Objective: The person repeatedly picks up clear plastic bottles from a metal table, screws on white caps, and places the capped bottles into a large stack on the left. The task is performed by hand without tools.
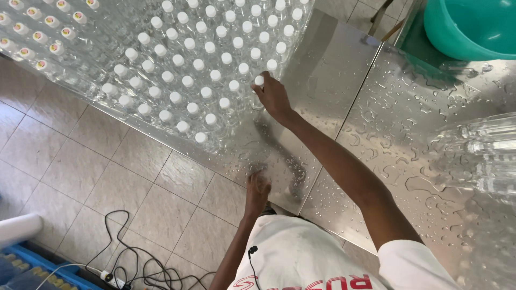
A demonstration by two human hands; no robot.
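At the near left, a blue crate (32, 266) and a tangle of black cable (142, 266) lie on the tiled floor (80, 172). Beyond them, across the far left and middle, clear bottles (183, 70) with white caps stand packed in rows on the wet steel table (387, 123). The left hand (257, 188) rests with fingers curled on the table's near edge, holding nothing. The right hand (273, 98) reaches to the right end of the rows, fingertips touching one capped bottle (259, 80); whether it grips is unclear. At the far right sits a teal basin (467, 27), with more clear bottles lying nearer.
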